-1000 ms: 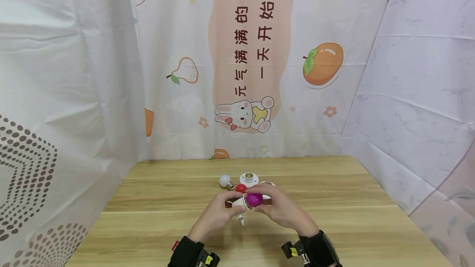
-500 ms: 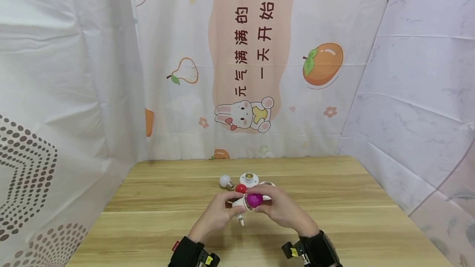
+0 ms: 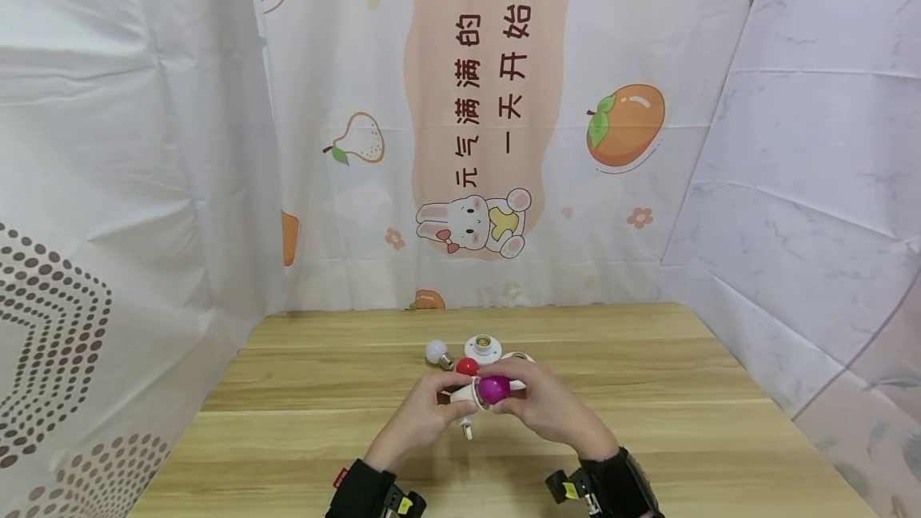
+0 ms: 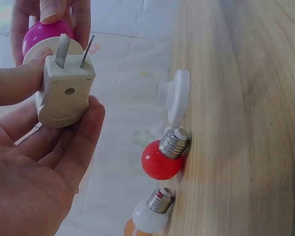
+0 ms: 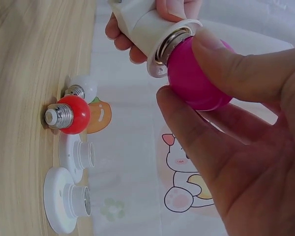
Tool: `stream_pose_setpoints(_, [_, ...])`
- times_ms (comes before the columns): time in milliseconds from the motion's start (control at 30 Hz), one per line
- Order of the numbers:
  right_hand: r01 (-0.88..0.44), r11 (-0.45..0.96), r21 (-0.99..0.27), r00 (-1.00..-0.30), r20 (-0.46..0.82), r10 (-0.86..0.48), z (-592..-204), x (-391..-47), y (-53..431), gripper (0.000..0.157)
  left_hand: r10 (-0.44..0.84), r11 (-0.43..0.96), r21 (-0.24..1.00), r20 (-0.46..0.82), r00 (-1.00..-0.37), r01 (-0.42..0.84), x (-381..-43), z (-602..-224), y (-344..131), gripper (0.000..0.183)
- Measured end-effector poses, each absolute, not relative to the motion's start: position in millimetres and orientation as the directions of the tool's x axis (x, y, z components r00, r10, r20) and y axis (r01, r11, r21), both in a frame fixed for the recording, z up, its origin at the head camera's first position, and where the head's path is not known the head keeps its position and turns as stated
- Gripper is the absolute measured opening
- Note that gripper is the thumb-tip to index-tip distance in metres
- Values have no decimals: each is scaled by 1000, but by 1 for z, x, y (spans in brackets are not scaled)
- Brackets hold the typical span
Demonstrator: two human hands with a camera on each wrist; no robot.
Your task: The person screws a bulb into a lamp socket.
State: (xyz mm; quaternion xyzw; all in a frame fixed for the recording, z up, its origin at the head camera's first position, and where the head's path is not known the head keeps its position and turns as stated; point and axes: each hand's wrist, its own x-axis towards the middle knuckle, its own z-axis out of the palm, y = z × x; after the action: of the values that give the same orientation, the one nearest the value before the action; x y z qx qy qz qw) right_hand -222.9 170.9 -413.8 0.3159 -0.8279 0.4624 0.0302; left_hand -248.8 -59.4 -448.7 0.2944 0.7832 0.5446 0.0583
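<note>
My left hand (image 3: 420, 414) grips a white plug-in bulb socket (image 4: 68, 81), its two flat metal prongs facing the left wrist camera. A magenta light bulb (image 3: 493, 390) sits at the socket's mouth. Thumb and fingers of my right hand (image 3: 550, 406) pinch the bulb's round globe. In the right wrist view the bulb's metal screw base (image 5: 171, 45) is partly inside the socket's rim, with some thread still showing. Both hands are held over the table, close together.
Beyond the hands, a red bulb (image 3: 467, 365) and a white bulb (image 3: 435, 352) lie on the wooden table (image 3: 324, 374). Two round white lamp holders, one farther back (image 3: 483, 348) and one nearer (image 5: 59, 200), stand beside them. A printed curtain (image 3: 345, 214) hangs behind the table.
Hardly anything differs: both hands keep their place and hold, and the magenta bulb shifts very slightly at the socket's mouth.
</note>
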Motion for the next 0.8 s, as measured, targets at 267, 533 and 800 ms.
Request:
stream_pose_setpoints(267, [-552, 382, -741, -800, 340, -495, -414, -223, 171, 49, 525, 239, 882, 234, -818, 405, -249, -449, -59, 28])
stream_pose_setpoints(533, [-549, 429, -717, -810, 332, -483, -413, -222, 171, 47, 527, 246, 873, 244, -814, 421, -250, -449, -59, 29])
stream_pose_setpoints(800, [-529, 504, -683, -836, 317, -448, -413, -222, 170, 41, 525, 255, 871, 241, -817, 420, -250, -450, -58, 28])
